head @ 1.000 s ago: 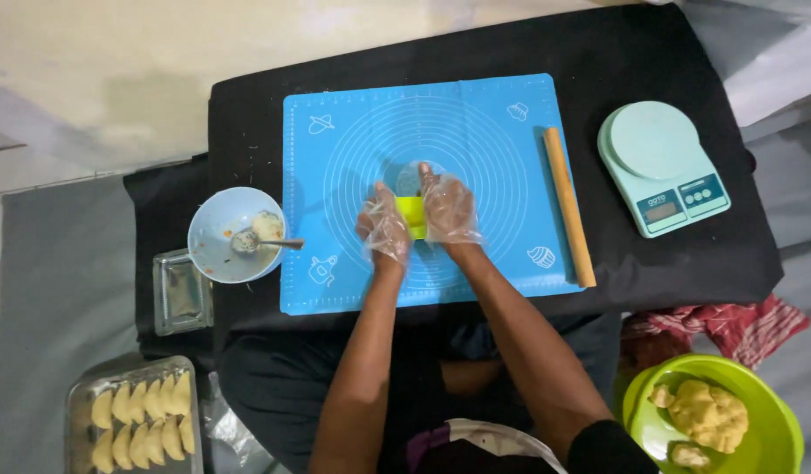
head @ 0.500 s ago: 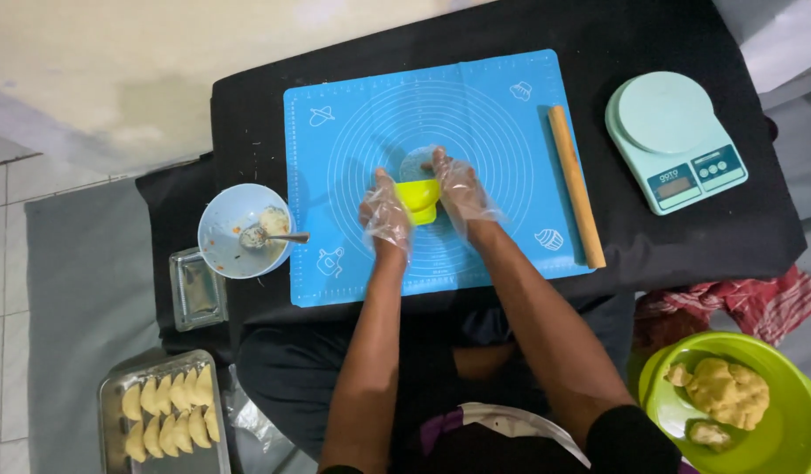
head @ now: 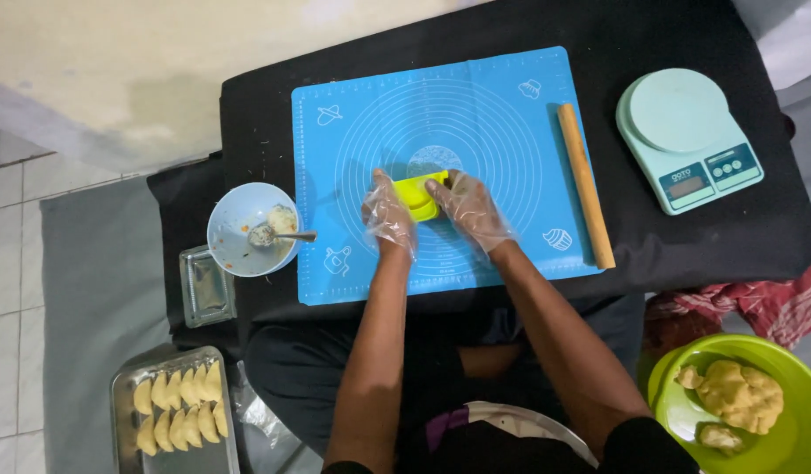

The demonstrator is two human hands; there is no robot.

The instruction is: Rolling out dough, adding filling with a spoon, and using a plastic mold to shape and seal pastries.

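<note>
- rolling pin (head: 585, 184) on my mat's right edge
- scale (head: 689, 139) at table's right end
- filling bowl (head: 250, 228), left edge
- dumpling tray (head: 175, 412) on floor

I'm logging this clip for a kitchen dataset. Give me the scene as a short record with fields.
left hand: gloved, on yellow-green mould
right hand: gloved, on the mould's other side
surface: blue baking mat on black table
on mat: wooden rolling pin
left of mat: bowl with filling, spoon
right: kitchen scale
below: tray of dumplings; green bowl of dough
</note>
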